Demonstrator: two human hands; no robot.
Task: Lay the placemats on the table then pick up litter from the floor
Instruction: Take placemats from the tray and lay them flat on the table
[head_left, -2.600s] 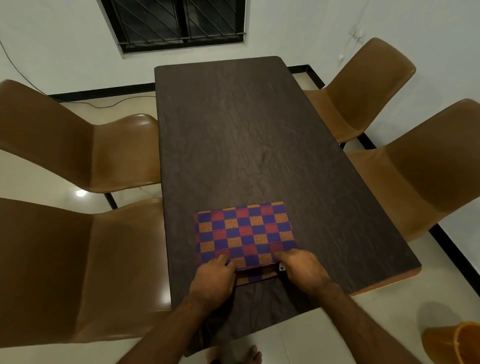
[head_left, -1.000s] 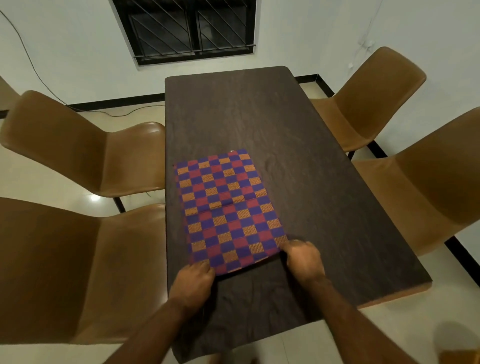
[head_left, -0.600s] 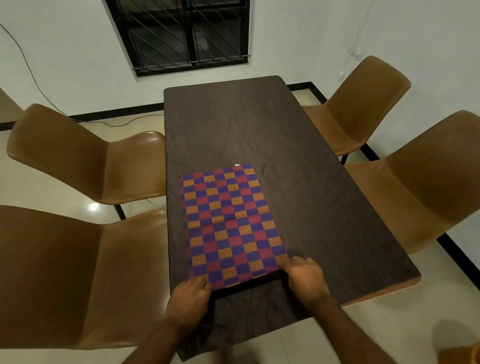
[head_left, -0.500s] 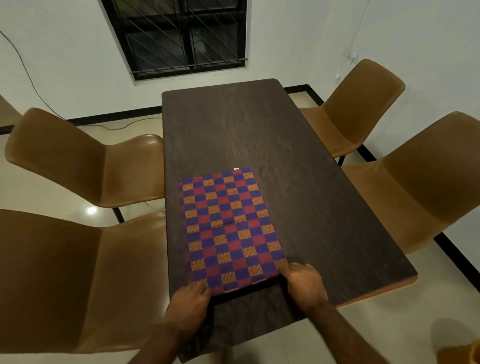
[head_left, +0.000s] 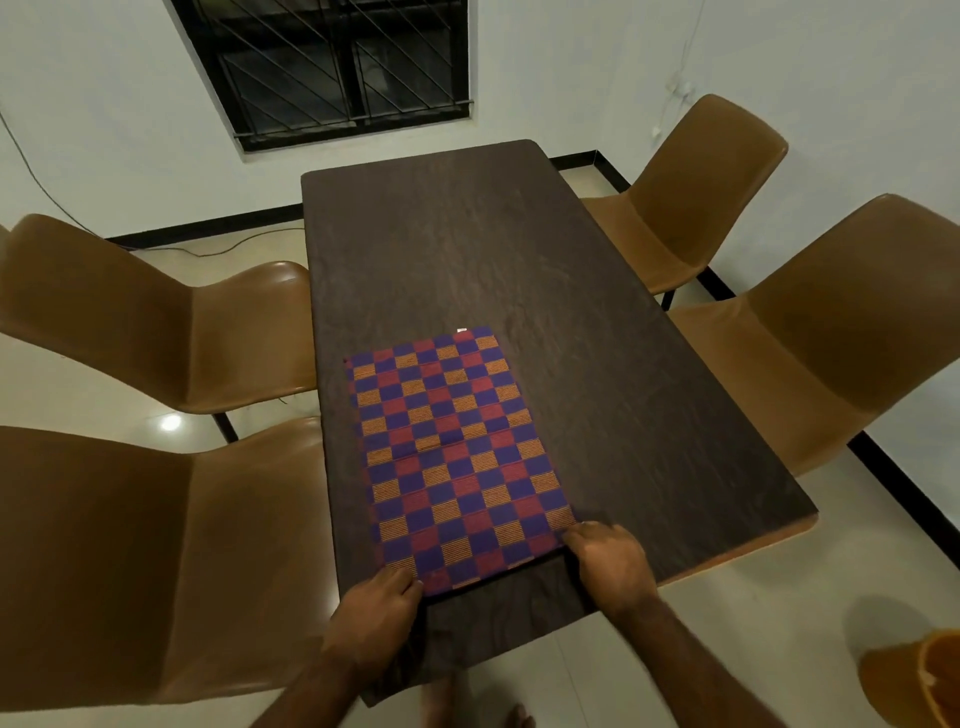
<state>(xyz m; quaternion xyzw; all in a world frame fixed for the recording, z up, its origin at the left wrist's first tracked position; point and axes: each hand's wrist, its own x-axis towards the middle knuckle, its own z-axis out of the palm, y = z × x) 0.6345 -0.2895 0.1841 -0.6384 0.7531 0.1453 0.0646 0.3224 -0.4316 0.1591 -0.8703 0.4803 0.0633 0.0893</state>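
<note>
A checked placemat (head_left: 457, 457) in purple, red and orange lies unfolded on the dark wooden table (head_left: 467, 249), its long side running away from me, with a crease across its middle. My left hand (head_left: 376, 610) pinches its near left corner. At the near right corner my right hand (head_left: 610, 564) grips the mat's edge. A small white tag shows at the mat's far edge. No litter is visible on the floor.
Four brown chairs stand around the table, two on the left (head_left: 156, 322) and two on the right (head_left: 831, 332). An orange bin (head_left: 914, 680) sits on the floor at the lower right. A barred window (head_left: 332, 67) is on the far wall. A cable runs along the floor at the back left.
The placemat was folded in half near the table's front edge; it has been opened out away from me. Both hands have kept hold of its near corners and drawn it slightly closer.
</note>
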